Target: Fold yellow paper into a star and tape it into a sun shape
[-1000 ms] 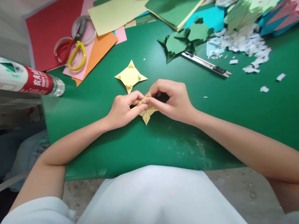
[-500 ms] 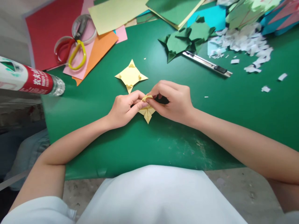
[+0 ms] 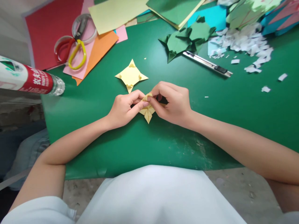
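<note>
A small folded yellow paper piece [image 3: 147, 112] rests on the green mat [image 3: 163, 140], pinched from both sides. My left hand [image 3: 125, 107] grips its left side with thumb and forefinger. My right hand [image 3: 174, 101] curls over its top right, fingertips pressing a fold. Only the lower point and part of the top edge of the piece show; the rest is hidden by my fingers. Just beyond my hands lies a finished yellow four-pointed paper star [image 3: 131, 75].
Scissors [image 3: 74, 46] with red and yellow handles lie on coloured paper sheets [image 3: 98, 46] at the back left. A bottle [image 3: 28, 80] lies on its side at the left edge. Green folded paper shapes [image 3: 184, 40], a utility knife [image 3: 207, 64] and white paper scraps [image 3: 245, 40] sit at the back right.
My right fingers have shifted slightly left and folded the top edge of the yellow piece over. The piece sits a little more compact. Nothing else moved.
</note>
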